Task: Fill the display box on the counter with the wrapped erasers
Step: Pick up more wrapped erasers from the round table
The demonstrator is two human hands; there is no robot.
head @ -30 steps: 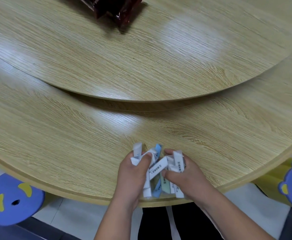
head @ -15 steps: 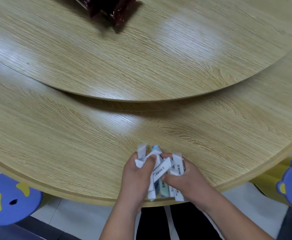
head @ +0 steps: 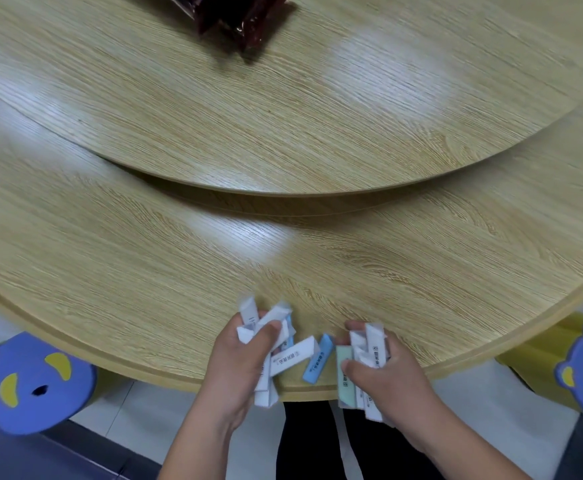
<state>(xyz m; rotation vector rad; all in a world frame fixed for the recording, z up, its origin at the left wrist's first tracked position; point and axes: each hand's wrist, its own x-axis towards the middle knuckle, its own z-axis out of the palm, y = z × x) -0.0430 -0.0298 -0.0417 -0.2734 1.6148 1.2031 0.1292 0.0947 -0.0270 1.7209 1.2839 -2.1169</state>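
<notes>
White and pastel wrapped erasers [head: 291, 356], judged light, stiff and slick-wrapped, are clutched in loose bundles by left hand [head: 245, 365] and right hand [head: 383, 375]; long sides are best pinched.

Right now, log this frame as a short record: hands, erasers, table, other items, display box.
left hand: shut on a bunch of wrapped erasers
right hand: shut on another bunch
loose between hands: blue eraser, at the table's near edge
table: round, wood, raised turntable
on turntable: dark red packet
display box: not in view
</notes>
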